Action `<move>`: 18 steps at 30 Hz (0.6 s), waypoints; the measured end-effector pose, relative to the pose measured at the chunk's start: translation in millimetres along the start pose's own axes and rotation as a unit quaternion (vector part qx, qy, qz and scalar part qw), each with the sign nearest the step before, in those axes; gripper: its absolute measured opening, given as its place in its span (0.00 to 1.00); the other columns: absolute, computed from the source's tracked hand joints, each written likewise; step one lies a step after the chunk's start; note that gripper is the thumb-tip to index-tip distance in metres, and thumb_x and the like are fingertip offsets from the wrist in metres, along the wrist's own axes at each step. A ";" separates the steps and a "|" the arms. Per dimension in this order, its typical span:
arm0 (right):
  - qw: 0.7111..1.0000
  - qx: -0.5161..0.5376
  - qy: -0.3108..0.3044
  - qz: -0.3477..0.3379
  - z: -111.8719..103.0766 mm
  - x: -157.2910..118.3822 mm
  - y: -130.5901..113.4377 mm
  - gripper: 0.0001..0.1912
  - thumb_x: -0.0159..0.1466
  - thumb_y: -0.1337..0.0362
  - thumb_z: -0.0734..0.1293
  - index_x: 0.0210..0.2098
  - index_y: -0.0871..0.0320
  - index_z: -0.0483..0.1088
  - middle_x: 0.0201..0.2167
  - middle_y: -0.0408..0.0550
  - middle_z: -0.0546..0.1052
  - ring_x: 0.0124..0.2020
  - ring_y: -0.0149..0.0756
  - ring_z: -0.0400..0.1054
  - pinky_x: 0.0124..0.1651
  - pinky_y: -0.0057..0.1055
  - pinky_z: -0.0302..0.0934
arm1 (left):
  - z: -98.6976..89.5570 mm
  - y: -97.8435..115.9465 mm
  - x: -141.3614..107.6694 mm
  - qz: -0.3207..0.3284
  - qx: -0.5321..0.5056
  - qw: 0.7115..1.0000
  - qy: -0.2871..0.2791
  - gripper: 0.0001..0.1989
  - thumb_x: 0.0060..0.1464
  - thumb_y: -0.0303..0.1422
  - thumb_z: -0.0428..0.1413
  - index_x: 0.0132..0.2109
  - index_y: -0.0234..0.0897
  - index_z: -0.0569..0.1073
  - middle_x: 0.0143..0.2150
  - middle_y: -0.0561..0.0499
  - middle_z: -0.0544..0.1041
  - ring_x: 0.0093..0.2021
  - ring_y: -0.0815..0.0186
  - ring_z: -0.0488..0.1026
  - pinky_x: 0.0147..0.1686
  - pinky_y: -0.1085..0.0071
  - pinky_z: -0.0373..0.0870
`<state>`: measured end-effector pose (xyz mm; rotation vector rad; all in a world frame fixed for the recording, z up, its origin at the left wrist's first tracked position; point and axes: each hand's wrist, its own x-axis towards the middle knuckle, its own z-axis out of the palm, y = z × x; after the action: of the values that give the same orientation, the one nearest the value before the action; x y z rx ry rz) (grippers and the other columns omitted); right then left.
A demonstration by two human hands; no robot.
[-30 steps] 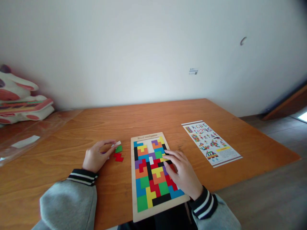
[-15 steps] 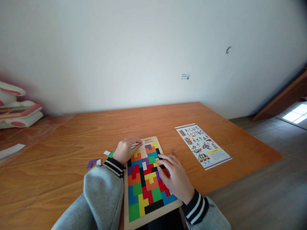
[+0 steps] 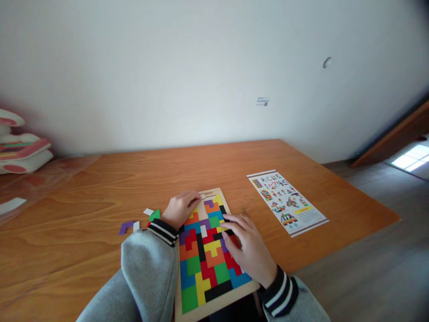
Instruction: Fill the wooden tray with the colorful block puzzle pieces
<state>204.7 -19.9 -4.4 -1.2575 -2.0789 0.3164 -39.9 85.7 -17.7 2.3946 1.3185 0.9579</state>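
Note:
A wooden puzzle board [image 3: 217, 298] lies slanted before me, filled over most of its surface with coloured block pieces. My left hand [image 3: 181, 209] is over the board's upper left corner, thumb and fingers pinched on a small white puzzle piece [image 3: 203, 196] at the top rim. A bare wooden strip shows just below those fingertips. On the board's right side rests my right hand [image 3: 246, 243], fingers apart and curved, fingertips on or just above yellow and black pieces. Another white piece [image 3: 203, 231] sits in the middle of the board.
Left of the board lie loose pieces: a purple one [image 3: 125, 227], a green one [image 3: 154, 215] and several others. A printed pattern sheet [image 3: 284, 201] is on the table [image 3: 134, 179] to the right. A plush-looking object [image 3: 25, 154] stands at the far left by the wall.
My left hand has shifted slightly along the top of the board, and the white piece at its fingertips shows nearer the upper rim. My right hand has barely moved; the view has turned a little.

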 end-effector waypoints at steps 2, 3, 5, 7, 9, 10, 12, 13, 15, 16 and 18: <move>1.000 -0.001 0.000 0.000 -0.2 0.1 -0.2 0.11 0.67 0.69 0.64 0.47 0.52 0.73 0.53 0.50 0.77 0.54 0.45 0.70 0.59 0.52 0.65 | 0.1 1.3 0.5 0.021 0.002 1.000 0.003 0.14 0.65 0.39 0.48 0.41 0.42 0.77 0.45 0.49 0.83 0.47 0.62 0.79 0.51 0.64 0.76; 1.000 -0.002 0.000 0.000 -0.2 0.1 -0.3 0.11 0.67 0.68 0.64 0.47 0.52 0.73 0.53 0.50 0.77 0.54 0.45 0.70 0.59 0.52 0.65 | 0.1 1.8 0.5 0.032 0.004 0.999 0.007 0.14 0.66 0.39 0.48 0.42 0.42 0.78 0.46 0.48 0.83 0.47 0.62 0.79 0.52 0.63 0.76; 1.000 -0.001 -0.001 0.000 -0.3 -0.1 -0.1 0.12 0.67 0.68 0.64 0.47 0.51 0.73 0.53 0.51 0.77 0.54 0.45 0.70 0.59 0.52 0.65 | 0.3 2.8 -0.3 0.047 0.016 0.999 0.014 0.15 0.66 0.39 0.48 0.43 0.42 0.78 0.45 0.48 0.83 0.47 0.61 0.79 0.52 0.62 0.76; 1.000 -0.001 0.000 0.000 -0.3 -0.4 0.1 0.11 0.67 0.68 0.64 0.47 0.51 0.73 0.52 0.51 0.77 0.54 0.45 0.70 0.59 0.52 0.65 | 0.6 3.8 -1.8 0.049 0.039 0.998 0.020 0.15 0.67 0.39 0.48 0.45 0.41 0.78 0.44 0.47 0.83 0.45 0.60 0.80 0.50 0.61 0.77; 1.000 -0.002 0.000 -0.001 -0.2 -0.6 0.3 0.11 0.67 0.68 0.64 0.47 0.51 0.73 0.52 0.51 0.77 0.54 0.45 0.70 0.59 0.51 0.65 | 0.9 5.0 -3.5 0.047 0.062 0.997 0.023 0.15 0.66 0.40 0.49 0.47 0.41 0.78 0.44 0.47 0.83 0.44 0.59 0.80 0.49 0.60 0.77; 1.000 -0.002 0.000 -0.001 -0.2 -0.7 0.4 0.11 0.67 0.68 0.64 0.47 0.52 0.73 0.52 0.51 0.77 0.54 0.45 0.70 0.59 0.50 0.65 | 1.0 5.8 -4.3 0.047 0.070 0.996 0.021 0.15 0.66 0.41 0.50 0.47 0.41 0.78 0.43 0.47 0.83 0.44 0.58 0.80 0.49 0.60 0.77; 1.000 -0.002 -0.003 -0.001 -0.1 -0.8 0.4 0.11 0.67 0.68 0.64 0.48 0.52 0.73 0.52 0.51 0.77 0.55 0.45 0.70 0.59 0.51 0.65 | 0.8 7.5 -5.4 0.051 0.075 0.996 0.013 0.14 0.65 0.41 0.51 0.48 0.41 0.78 0.44 0.47 0.83 0.44 0.58 0.80 0.49 0.60 0.77; 1.000 -0.001 -0.005 -0.001 -0.2 -0.8 0.3 0.11 0.67 0.68 0.64 0.48 0.52 0.73 0.53 0.51 0.77 0.55 0.45 0.70 0.59 0.51 0.65 | 0.6 8.4 -5.6 0.053 0.074 0.996 0.010 0.14 0.65 0.41 0.52 0.48 0.42 0.78 0.44 0.47 0.83 0.45 0.58 0.80 0.49 0.60 0.76; 1.000 -0.001 -0.007 -0.001 -0.4 -0.6 0.0 0.11 0.68 0.68 0.63 0.48 0.52 0.73 0.53 0.51 0.77 0.55 0.45 0.70 0.59 0.51 0.65 | 0.2 10.2 -5.5 0.060 0.070 0.996 0.003 0.13 0.65 0.40 0.52 0.48 0.43 0.78 0.44 0.47 0.82 0.45 0.59 0.79 0.50 0.61 0.76; 1.000 -0.001 -0.008 -0.001 -0.6 -0.4 -0.2 0.11 0.67 0.68 0.64 0.48 0.52 0.73 0.53 0.51 0.77 0.55 0.45 0.70 0.59 0.51 0.65 | -0.1 11.0 -5.3 0.063 0.068 0.996 -0.001 0.13 0.65 0.39 0.52 0.48 0.43 0.78 0.44 0.47 0.82 0.45 0.60 0.79 0.50 0.61 0.76; 1.000 -0.002 -0.007 -0.001 -1.2 0.0 -0.7 0.11 0.67 0.68 0.64 0.47 0.52 0.73 0.53 0.50 0.77 0.54 0.44 0.69 0.59 0.50 0.65 | -0.5 12.0 -4.8 0.072 0.064 0.995 -0.010 0.13 0.65 0.38 0.51 0.49 0.42 0.78 0.44 0.47 0.81 0.45 0.60 0.79 0.50 0.62 0.76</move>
<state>205.1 -20.5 -3.1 -1.2602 -2.0936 0.3216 -34.1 74.9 -13.4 2.6205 1.2503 0.9095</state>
